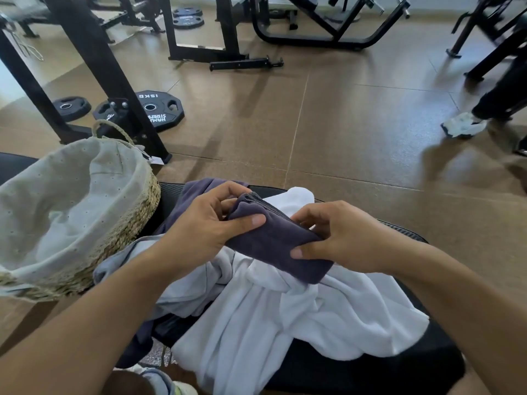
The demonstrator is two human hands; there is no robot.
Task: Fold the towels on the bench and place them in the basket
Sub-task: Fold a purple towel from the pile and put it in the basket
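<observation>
A small dark purple-grey towel [275, 238], folded into a thick strip, is held above the black bench [399, 366]. My left hand [205, 223] grips its far left end, thumb lying across the top. My right hand [339, 238] pinches its near right end between thumb and fingers. Under it lies a heap of crumpled white towels [285, 309], with a pale grey-blue towel [171, 280] at the left and another purple cloth [196, 192] behind my left hand. The woven basket [137, 220] with a pale cloth liner stands to the left and holds no towels.
Black rack legs [94, 69] and weight plates [159, 109] stand on the brown floor behind the basket. More gym frames [328, 32] fill the back. A person's leg and white shoe [464, 126] are at the right. A shoe [159, 380] shows at the bottom.
</observation>
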